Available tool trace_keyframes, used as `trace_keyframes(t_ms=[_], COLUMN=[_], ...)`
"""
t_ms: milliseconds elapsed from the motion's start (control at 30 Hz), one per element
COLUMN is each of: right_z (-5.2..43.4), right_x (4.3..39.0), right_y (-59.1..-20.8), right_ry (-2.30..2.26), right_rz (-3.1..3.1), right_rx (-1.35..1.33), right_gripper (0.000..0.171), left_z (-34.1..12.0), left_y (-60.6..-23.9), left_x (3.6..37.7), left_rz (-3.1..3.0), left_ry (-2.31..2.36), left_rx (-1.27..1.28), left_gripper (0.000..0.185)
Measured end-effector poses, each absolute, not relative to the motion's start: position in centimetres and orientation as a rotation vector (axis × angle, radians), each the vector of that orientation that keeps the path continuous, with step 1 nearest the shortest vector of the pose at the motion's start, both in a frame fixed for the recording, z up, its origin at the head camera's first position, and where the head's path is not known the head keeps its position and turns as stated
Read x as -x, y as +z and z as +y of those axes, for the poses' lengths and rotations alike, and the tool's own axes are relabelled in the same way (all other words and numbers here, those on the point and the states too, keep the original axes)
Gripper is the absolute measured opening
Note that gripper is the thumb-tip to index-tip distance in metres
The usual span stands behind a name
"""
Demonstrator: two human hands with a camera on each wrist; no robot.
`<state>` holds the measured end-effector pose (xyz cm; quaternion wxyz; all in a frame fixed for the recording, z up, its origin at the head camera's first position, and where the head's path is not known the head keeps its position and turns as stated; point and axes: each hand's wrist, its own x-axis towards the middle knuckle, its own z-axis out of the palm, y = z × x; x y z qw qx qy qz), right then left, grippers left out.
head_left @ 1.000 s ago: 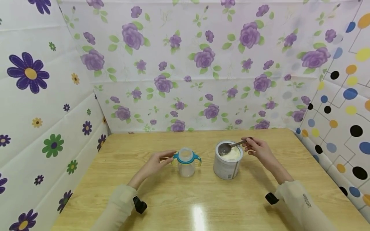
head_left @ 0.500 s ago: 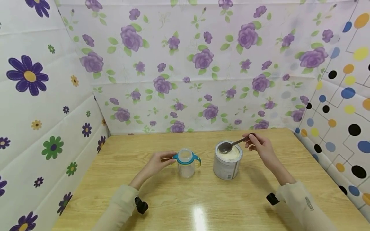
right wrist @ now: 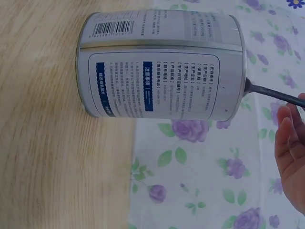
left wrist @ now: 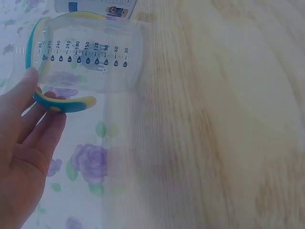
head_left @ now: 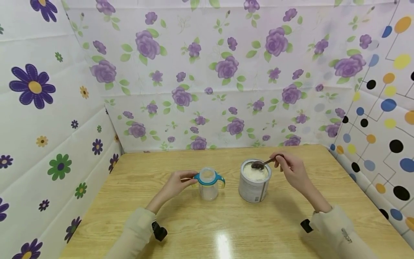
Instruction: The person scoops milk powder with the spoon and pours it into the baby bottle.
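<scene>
A clear baby bottle with a blue-and-yellow handle ring and printed measuring marks stands upright, lidless, on the table. My left hand pinches its left handle between thumb and fingers. To the right stands an open tin filled with pale powder. My right hand grips the end of a dark spoon, whose bowl lies tilted at the powder near the tin's far rim. In the right wrist view the tin's wall hides the spoon's bowl; only the handle shows.
Both things stand on a light wooden table. A flower-patterned sheet rises along its back edge, with a daisy-patterned sheet on the left and a dotted one on the right.
The spoon's bowl has shifted right and turned over inside the tin's mouth, its hollow no longer facing up to view. My right hand has moved slightly with it; the left hand stays on the bottle's handle.
</scene>
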<state>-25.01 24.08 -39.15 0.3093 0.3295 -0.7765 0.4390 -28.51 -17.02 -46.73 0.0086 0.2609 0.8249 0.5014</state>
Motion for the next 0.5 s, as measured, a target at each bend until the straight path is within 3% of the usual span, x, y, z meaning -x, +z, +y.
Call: trace_keyframes(t_ms=[300,500], right_z=[23.2,23.5], right_x=[25.1,26.1], right_y=[-40.0,-41.2], right_ry=[1.345,1.635], right_rz=[-2.092,-2.197], right_rx=[-0.768,-0.495], right_gripper=[0.020,0.030], left_z=[-17.0,-17.1], left_y=[-46.8,-47.0], left_x=[28.4,28.5], left_rz=[2.593,2.611], left_ry=[1.561,1.541], left_rx=[-0.782,-0.787], left_gripper=[0.034,0.034])
